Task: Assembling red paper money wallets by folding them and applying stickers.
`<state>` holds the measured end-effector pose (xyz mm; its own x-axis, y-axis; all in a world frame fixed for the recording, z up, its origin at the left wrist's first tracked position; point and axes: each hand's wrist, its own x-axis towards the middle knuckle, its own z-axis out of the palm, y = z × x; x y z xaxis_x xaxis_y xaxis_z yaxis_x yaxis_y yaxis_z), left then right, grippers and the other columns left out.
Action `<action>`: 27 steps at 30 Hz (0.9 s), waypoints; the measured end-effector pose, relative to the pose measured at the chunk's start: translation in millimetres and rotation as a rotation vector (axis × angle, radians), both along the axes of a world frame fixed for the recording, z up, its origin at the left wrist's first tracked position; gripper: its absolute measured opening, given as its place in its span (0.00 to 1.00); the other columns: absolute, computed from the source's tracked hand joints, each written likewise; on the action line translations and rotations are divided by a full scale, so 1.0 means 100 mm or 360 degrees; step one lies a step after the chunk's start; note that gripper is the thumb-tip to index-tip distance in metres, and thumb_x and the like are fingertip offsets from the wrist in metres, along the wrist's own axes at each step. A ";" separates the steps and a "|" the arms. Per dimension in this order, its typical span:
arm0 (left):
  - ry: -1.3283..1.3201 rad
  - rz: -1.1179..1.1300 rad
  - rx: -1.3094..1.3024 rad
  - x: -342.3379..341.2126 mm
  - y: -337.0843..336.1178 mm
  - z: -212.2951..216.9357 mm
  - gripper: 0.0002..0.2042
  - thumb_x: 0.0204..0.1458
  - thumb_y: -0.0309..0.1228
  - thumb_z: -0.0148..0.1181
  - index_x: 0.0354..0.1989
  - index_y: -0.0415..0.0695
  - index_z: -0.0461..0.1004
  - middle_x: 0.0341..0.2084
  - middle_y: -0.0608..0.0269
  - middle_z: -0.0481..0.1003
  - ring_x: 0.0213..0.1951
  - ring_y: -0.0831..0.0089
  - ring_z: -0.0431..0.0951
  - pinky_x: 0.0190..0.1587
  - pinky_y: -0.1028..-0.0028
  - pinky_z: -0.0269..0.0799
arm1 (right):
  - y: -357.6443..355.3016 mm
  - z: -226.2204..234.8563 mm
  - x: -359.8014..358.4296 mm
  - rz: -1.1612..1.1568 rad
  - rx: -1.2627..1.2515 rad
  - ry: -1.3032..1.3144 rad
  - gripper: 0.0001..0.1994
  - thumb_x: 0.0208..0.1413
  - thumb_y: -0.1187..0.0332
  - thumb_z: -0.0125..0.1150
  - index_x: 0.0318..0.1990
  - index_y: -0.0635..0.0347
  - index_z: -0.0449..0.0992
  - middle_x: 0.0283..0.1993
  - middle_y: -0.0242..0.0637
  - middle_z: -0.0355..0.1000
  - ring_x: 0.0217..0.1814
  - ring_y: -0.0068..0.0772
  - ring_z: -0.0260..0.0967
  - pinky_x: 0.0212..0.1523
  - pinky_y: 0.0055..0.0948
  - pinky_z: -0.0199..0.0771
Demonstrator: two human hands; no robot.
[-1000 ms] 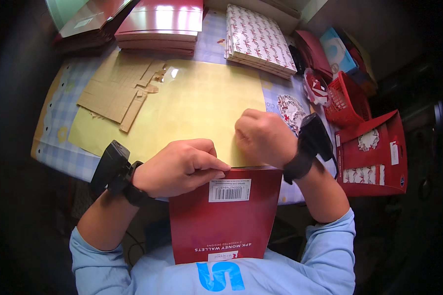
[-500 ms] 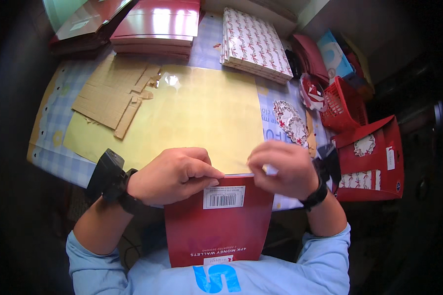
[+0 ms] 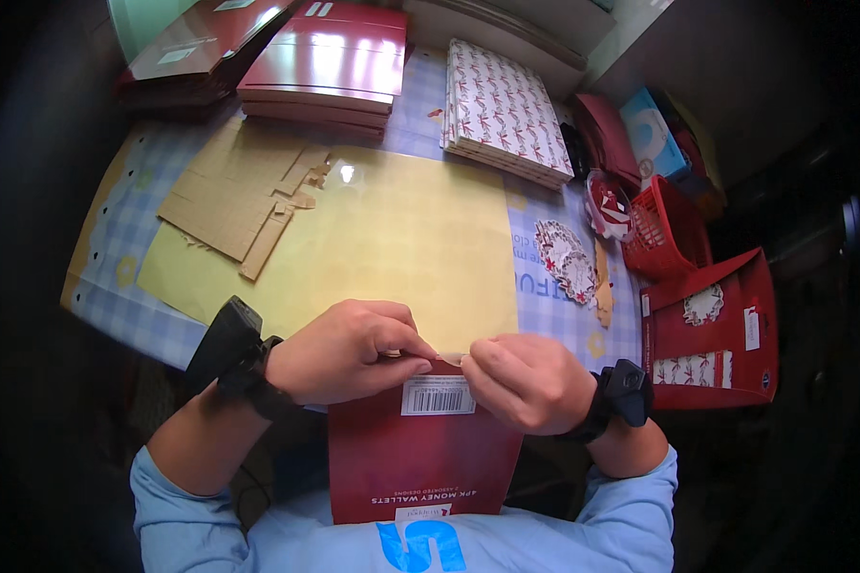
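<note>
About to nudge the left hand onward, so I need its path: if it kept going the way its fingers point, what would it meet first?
The left hand points rightward, and its fingertips nearly meet the right hand above the red pack. It would likely meet the right hand's fingertips first, with only a small pale strip between them.

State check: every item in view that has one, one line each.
Red packet: flat, top edge pinched by both hands.
Left hand: closed on packet's edge.
Right hand: closed on packet's edge.
Red basket: tilted.
Patterned sheets: stacked flat.
Cardboard pieces: lying flat, loose.
</note>
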<state>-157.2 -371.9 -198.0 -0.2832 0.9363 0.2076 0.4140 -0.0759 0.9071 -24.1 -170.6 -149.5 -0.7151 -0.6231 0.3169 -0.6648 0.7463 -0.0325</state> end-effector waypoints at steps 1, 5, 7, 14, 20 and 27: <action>0.0000 0.0004 0.0000 0.00 0.00 0.00 0.06 0.51 0.25 0.61 0.36 0.41 0.81 0.26 0.57 0.75 0.29 0.64 0.77 0.33 0.71 0.73 | 0.00 -0.02 0.00 0.0004 0.0011 0.0032 0.16 0.34 0.74 0.60 0.35 0.72 0.74 0.32 0.39 0.66 0.27 0.30 0.68 0.26 0.26 0.71; 0.0003 0.0010 0.0000 0.00 0.00 -0.02 0.07 0.49 0.25 0.61 0.36 0.41 0.81 0.26 0.57 0.75 0.28 0.63 0.77 0.32 0.71 0.73 | -0.01 -0.04 -0.01 0.0023 0.0069 0.0085 0.14 0.33 0.74 0.60 0.33 0.71 0.75 0.32 0.40 0.67 0.27 0.29 0.68 0.27 0.26 0.71; -0.0007 0.0017 0.0017 0.00 0.00 -0.01 0.06 0.49 0.25 0.61 0.35 0.41 0.81 0.26 0.57 0.75 0.28 0.63 0.77 0.32 0.70 0.73 | -0.02 -0.03 -0.01 0.0028 0.0088 0.0092 0.14 0.34 0.74 0.60 0.33 0.71 0.76 0.32 0.40 0.67 0.27 0.29 0.68 0.27 0.25 0.71; -0.0169 0.0129 -0.0072 0.05 0.00 0.04 0.09 0.50 0.25 0.61 0.39 0.42 0.79 0.24 0.58 0.74 0.26 0.64 0.76 0.31 0.71 0.72 | -0.04 -0.03 0.00 0.0051 0.0202 0.0091 0.10 0.37 0.74 0.61 0.31 0.69 0.77 0.33 0.41 0.67 0.27 0.29 0.68 0.27 0.23 0.69; 0.0144 -0.0024 0.0078 0.00 -0.01 -0.04 0.11 0.50 0.22 0.62 0.42 0.44 0.80 0.24 0.61 0.70 0.26 0.69 0.72 0.29 0.72 0.68 | -0.08 -0.02 0.02 0.0056 0.0263 0.0107 0.08 0.39 0.74 0.62 0.29 0.67 0.77 0.33 0.40 0.67 0.31 0.30 0.68 0.30 0.25 0.70; 0.0111 -0.0030 0.0000 0.00 -0.02 -0.01 0.10 0.51 0.22 0.61 0.41 0.43 0.80 0.26 0.59 0.71 0.27 0.68 0.72 0.29 0.73 0.68 | -0.09 0.00 0.05 0.0052 0.0182 0.0087 0.09 0.38 0.74 0.63 0.30 0.65 0.77 0.33 0.38 0.68 0.34 0.32 0.68 0.34 0.33 0.72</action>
